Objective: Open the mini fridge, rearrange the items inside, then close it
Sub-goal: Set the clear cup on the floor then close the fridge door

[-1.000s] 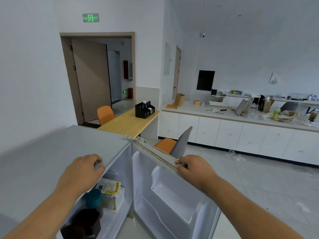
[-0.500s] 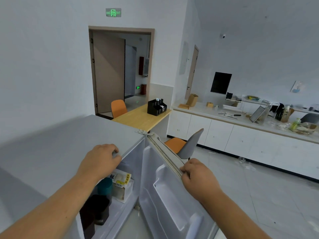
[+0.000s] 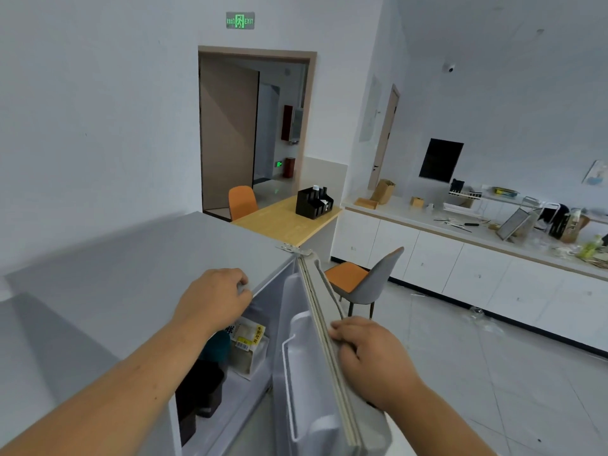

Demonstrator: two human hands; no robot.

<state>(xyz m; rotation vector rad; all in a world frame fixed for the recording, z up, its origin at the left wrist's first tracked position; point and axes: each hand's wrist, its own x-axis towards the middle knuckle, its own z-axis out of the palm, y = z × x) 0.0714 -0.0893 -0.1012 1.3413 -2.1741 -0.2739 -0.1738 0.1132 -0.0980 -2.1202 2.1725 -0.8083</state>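
A grey mini fridge [image 3: 125, 278] stands below me with its door [image 3: 324, 357] partly open, hinged at the far right corner. My right hand [image 3: 368, 360] grips the top edge of the door by the seal. My left hand [image 3: 214, 301] rests curled over the front edge of the fridge top. Inside I see a white and yellow carton [image 3: 248, 340], a teal-lidded container [image 3: 217, 345] and a dark box [image 3: 200, 386]. The door's inner shelf [image 3: 296, 373] holds nothing that I can see.
A wooden table [image 3: 283, 222] with a black organiser [image 3: 312, 202] stands behind the fridge. A grey and orange chair [image 3: 365, 281] sits just past the door. White cabinets [image 3: 460, 268] with a cluttered counter run along the right. Tiled floor lies to the right.
The door has swung further towards the fridge, so the opening is narrower. My right hand has travelled left with the door's top edge. My left hand stays on the fridge top.
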